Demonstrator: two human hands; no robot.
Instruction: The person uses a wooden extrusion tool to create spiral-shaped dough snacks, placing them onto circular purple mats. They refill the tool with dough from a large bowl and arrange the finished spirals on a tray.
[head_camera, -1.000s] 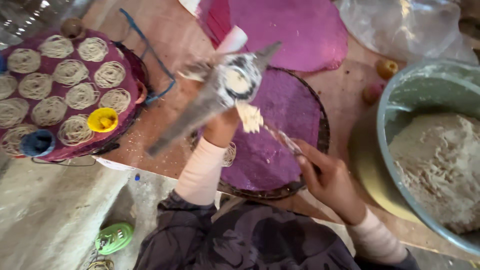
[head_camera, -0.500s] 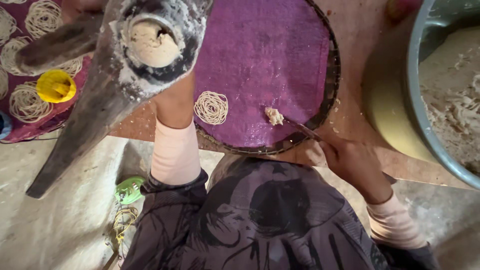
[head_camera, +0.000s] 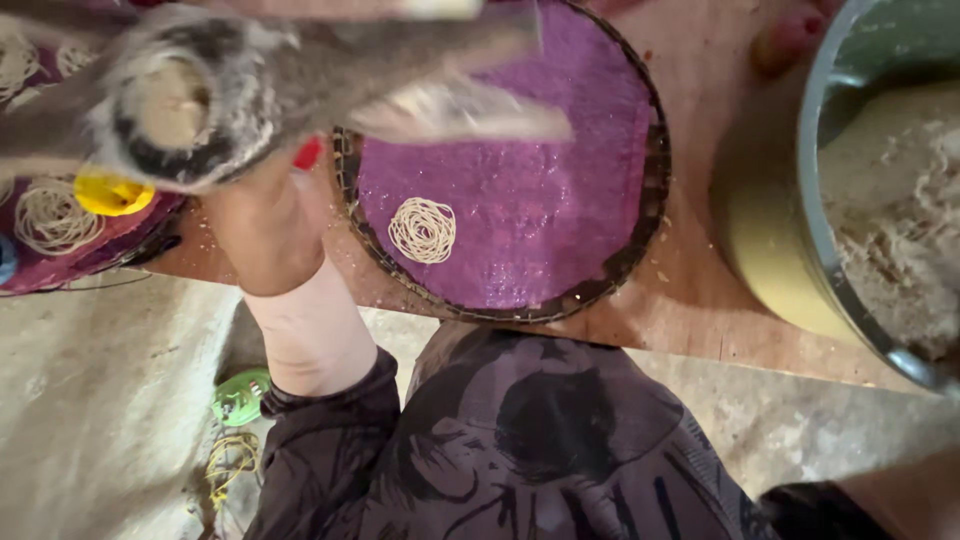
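My left hand (head_camera: 255, 220) is shut on a dough-smeared metal noodle press (head_camera: 170, 110), held up close to the camera and blurred. Its long handles stretch right across the top of the view. Below it a round purple mat in a woven tray (head_camera: 645, 230) lies on a wooden board (head_camera: 700, 330). One coil of thin noodles (head_camera: 422, 229) sits on the mat's left part. My right hand is out of view; only a patch of bare skin shows at the bottom right corner.
A large metal bowl (head_camera: 815, 210) holding pale dough (head_camera: 900, 220) stands at the right. At the left, another purple tray (head_camera: 60, 265) carries noodle coils and a yellow cap (head_camera: 110, 195). A green object (head_camera: 240, 395) lies on the floor.
The press has swung across the top of the view. My right hand and its thin stick have left the mat and the frame, and the small dough lump is gone.
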